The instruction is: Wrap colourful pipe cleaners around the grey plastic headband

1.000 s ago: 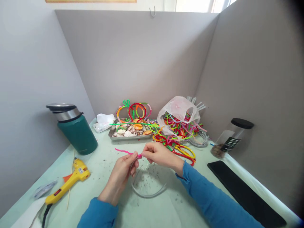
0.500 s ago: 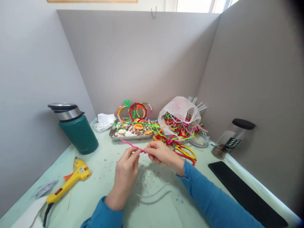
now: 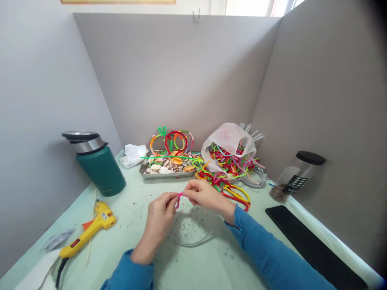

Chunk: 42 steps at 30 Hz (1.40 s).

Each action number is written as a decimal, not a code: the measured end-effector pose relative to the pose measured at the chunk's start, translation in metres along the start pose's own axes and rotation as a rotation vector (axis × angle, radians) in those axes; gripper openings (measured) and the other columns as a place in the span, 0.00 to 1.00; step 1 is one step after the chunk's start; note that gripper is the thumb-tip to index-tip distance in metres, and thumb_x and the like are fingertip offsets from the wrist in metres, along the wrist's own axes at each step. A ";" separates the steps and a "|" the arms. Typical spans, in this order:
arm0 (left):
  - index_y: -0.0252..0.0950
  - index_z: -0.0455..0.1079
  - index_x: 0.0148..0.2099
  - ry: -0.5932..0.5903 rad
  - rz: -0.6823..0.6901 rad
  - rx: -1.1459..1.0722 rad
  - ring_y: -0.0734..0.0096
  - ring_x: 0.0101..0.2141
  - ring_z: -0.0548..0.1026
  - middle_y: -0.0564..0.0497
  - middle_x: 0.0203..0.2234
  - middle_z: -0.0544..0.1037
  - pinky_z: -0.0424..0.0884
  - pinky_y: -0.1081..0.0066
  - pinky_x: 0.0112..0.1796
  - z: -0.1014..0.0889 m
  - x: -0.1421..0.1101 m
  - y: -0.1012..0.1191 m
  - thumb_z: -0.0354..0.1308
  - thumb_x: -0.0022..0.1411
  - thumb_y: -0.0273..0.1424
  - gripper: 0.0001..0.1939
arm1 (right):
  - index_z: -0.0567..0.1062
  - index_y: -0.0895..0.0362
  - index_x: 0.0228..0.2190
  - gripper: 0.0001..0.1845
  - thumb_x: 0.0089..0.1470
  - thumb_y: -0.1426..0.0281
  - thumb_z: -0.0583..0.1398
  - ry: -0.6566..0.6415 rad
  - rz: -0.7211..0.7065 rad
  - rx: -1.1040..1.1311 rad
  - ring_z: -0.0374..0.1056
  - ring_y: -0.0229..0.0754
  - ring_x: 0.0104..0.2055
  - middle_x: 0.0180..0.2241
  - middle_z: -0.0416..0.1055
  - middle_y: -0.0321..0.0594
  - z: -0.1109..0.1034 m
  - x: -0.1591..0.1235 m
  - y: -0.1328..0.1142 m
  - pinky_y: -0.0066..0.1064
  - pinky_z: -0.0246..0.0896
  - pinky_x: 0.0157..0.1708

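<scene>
The left hand point(image 3: 160, 212) and right hand point(image 3: 206, 195) pinch a pink fuzzy stem point(image 3: 177, 201) between them, above the bench point(image 3: 187, 272). A clear tube point(image 3: 193, 244) curves below; a loosened pinch could let the stem slacken or drop. Glue gun point(image 3: 87, 234) left of the hands, flask point(image 3: 101, 169) beyond it, jar point(image 3: 294, 183) rightward: all bear markings too small to read.

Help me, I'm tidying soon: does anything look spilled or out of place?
Yes. Dark specks litter the tabletop near the left hand and right hand, like loose debris. Farther back, fuzzy stems spill tangled from the plastic bag. The green bottle looks tilted, perhaps from lens distortion.
</scene>
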<state>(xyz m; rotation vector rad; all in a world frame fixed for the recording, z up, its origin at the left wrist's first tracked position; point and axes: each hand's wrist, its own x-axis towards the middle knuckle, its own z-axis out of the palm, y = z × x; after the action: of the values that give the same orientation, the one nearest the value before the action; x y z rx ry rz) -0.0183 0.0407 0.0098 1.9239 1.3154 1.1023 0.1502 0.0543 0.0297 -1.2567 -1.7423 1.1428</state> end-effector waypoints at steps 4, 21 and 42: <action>0.33 0.69 0.35 -0.191 -0.251 -0.356 0.77 0.14 0.61 0.58 0.11 0.65 0.58 0.76 0.19 -0.001 0.002 -0.002 0.53 0.57 0.38 0.12 | 0.69 0.59 0.25 0.09 0.50 0.66 0.56 -0.019 -0.040 -0.015 0.53 0.29 0.16 0.16 0.63 0.30 -0.003 -0.001 0.000 0.20 0.47 0.15; 0.34 0.66 0.38 -0.313 -0.268 -0.465 0.80 0.13 0.53 0.62 0.11 0.58 0.49 0.79 0.17 -0.006 0.001 0.008 0.54 0.54 0.31 0.09 | 0.68 0.60 0.24 0.09 0.49 0.66 0.57 -0.073 0.068 0.097 0.49 0.27 0.14 0.15 0.61 0.29 -0.007 -0.006 -0.009 0.20 0.42 0.13; 0.33 0.68 0.23 -0.075 -0.307 -0.366 0.82 0.13 0.55 0.57 0.13 0.67 0.50 0.78 0.16 -0.007 0.002 0.005 0.59 0.49 0.42 0.16 | 0.68 0.59 0.24 0.10 0.49 0.65 0.57 -0.068 0.054 0.037 0.51 0.27 0.15 0.15 0.62 0.29 -0.003 -0.005 -0.008 0.20 0.45 0.14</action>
<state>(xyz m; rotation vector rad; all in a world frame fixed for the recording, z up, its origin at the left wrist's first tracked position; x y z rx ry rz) -0.0214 0.0409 0.0178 1.4306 1.2199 1.0206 0.1514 0.0493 0.0378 -1.2628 -1.7377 1.2573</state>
